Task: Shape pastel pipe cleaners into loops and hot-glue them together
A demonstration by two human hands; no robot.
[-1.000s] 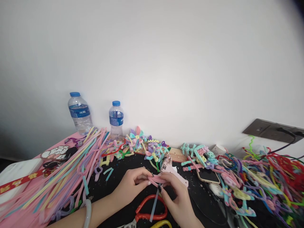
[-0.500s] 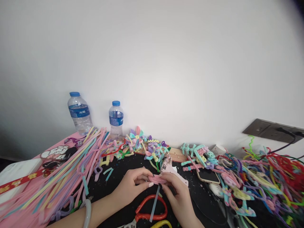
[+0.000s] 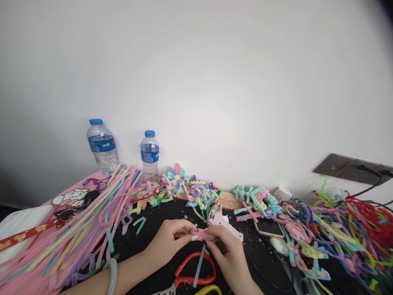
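Both my hands meet low in the middle of the view over a black mat. My left hand and my right hand pinch a folded pink pipe cleaner piece between their fingertips. A pale blue pipe cleaner hangs down from that piece, over red-handled scissors lying on the mat. A pale bracelet circles my left wrist.
Long pastel pipe cleaners lie in a heap at the left. Two water bottles stand by the wall. Finished pipe cleaner flowers, a pink glue gun, a phone and a tangled coloured pile fill the right.
My fingers have shifted slightly on the pink piece, the right hand sliding a little left and up. Nothing else has moved.
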